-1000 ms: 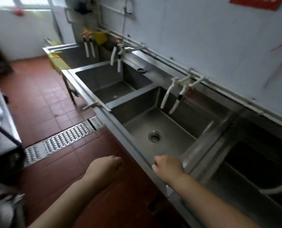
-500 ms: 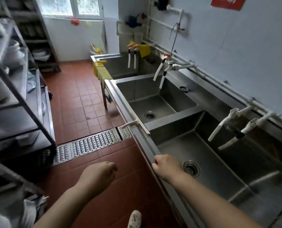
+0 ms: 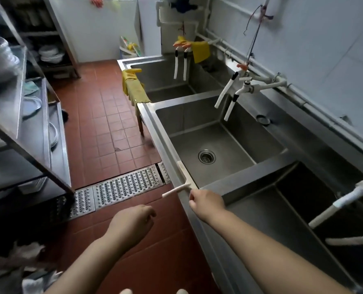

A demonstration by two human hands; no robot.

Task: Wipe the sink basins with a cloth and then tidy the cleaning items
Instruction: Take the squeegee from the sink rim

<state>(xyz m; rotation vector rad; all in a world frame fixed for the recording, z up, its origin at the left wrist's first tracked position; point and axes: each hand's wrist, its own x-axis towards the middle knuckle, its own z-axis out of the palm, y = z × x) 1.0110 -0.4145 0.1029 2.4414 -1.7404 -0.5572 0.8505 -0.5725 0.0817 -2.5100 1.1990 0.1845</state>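
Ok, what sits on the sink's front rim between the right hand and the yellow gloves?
In the head view, a white squeegee lies on the rim just beyond the right hand; onward to the yellow gloves the rim is bare.

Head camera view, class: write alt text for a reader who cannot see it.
A person's right hand reaches for the front rim of a steel sink unit, beside a white squeegee lying on that rim, while the left hand hangs loosely curled over red floor tiles. Yellow rubber gloves drape over the rim farther along.
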